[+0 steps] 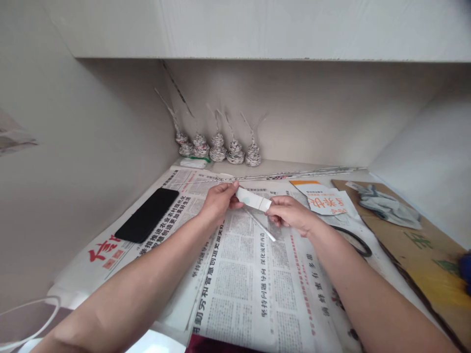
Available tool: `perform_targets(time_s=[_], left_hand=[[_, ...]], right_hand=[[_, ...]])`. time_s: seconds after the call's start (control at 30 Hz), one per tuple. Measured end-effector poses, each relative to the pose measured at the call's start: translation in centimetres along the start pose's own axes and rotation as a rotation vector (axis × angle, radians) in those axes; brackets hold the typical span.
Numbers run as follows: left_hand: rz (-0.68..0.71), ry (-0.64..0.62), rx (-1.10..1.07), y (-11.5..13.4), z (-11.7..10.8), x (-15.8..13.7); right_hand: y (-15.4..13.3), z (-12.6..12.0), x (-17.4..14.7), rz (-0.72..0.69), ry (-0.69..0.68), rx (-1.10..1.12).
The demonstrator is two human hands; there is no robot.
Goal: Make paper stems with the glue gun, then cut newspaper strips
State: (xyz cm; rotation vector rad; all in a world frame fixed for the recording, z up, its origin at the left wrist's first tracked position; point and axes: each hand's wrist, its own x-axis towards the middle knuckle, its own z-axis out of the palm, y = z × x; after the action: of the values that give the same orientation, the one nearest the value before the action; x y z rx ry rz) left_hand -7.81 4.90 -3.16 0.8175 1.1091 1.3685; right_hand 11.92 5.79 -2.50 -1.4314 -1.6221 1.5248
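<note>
1. Phone [147,215] lies by the newspaper's [243,274] left edge, seemingly clear of my hands.
2. Gourds [218,153] stand toward the counter's [287,167] back left corner, probably out of my way.
3. My left hand [219,201] pinches the white strip's [252,199] left end.
4. The strip spans above the newspaper, likely straight because both ends are held.
5. My right hand [289,213] grasps its right end.

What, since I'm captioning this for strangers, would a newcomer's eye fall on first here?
Probably the white strip held at its ends by the left hand and the right hand, mid-picture above the newspaper. Next, perhaps, the five woven gourd shapes standing at the back and the black slab on the left.
</note>
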Motion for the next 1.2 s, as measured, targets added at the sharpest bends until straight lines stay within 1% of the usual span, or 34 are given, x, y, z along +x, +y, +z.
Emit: perform_targets(time_s=[0.13, 0.27, 0.33, 0.4, 0.47, 0.53, 0.63, 0.7, 0.8, 0.9, 1.0, 1.1, 1.2], left_hand=[[-0.076, 0.032, 0.016, 0.4, -0.2, 0.3], [-0.078, 0.021, 0.046, 0.5, -0.4, 0.4], [-0.003, 0.04, 0.043, 0.5, -0.3, 0.4], [0.152, 0.048, 0.068, 0.5, -0.2, 0.0], [0.311, 0.03, 0.152, 0.5, 0.0, -0.5], [0.35, -0.029, 0.23, 0.6, 0.2, -1.1], [0.267, -0.201, 0.254, 0.6, 0.5, -1.8], [0.186, -0.31, 0.281, 0.5, 0.7, -2.1], [0.074, -0.404, 0.327, 0.1, 0.7, -2.2], [-0.015, -0.436, 0.346, -0.3, 0.7, -2.1], [-0.045, -0.439, 0.453, -0.5, 0.5, -2.0], [-0.039, -0.44, 0.511, -0.4, 0.4, -2.0], [-0.057, -0.437, 0.455, -0.2, 0.4, -2.1]], right_hand=[[-0.2, -0.4, -0.1, 0.02, -0.006, 0.011], [0.2, -0.5, 0.1, -0.004, -0.018, -0.046], [0.5, -0.4, 0.2, -0.019, -0.019, -0.094], [0.7, -0.3, 0.2, -0.028, -0.009, -0.158], [0.7, -0.3, 0.1, -0.032, 0.012, -0.238], [0.4, -0.2, -0.1, -0.041, 0.04, -0.32], [-0.2, 0.0, -0.5, -0.066, 0.061, -0.401], [-0.4, 0.1, -0.8, -0.076, 0.038, -0.408], [-0.5, 0.2, -1.0, -0.08, -0.029, -0.351], [-0.3, 0.3, -0.9, -0.1, -0.098, -0.244], [-0.3, 0.3, -0.8, -0.125, -0.135, -0.138], [-0.4, 0.2, -0.8, -0.145, -0.134, -0.063], [-0.5, -0.1, -0.8, -0.161, -0.102, -0.011]])
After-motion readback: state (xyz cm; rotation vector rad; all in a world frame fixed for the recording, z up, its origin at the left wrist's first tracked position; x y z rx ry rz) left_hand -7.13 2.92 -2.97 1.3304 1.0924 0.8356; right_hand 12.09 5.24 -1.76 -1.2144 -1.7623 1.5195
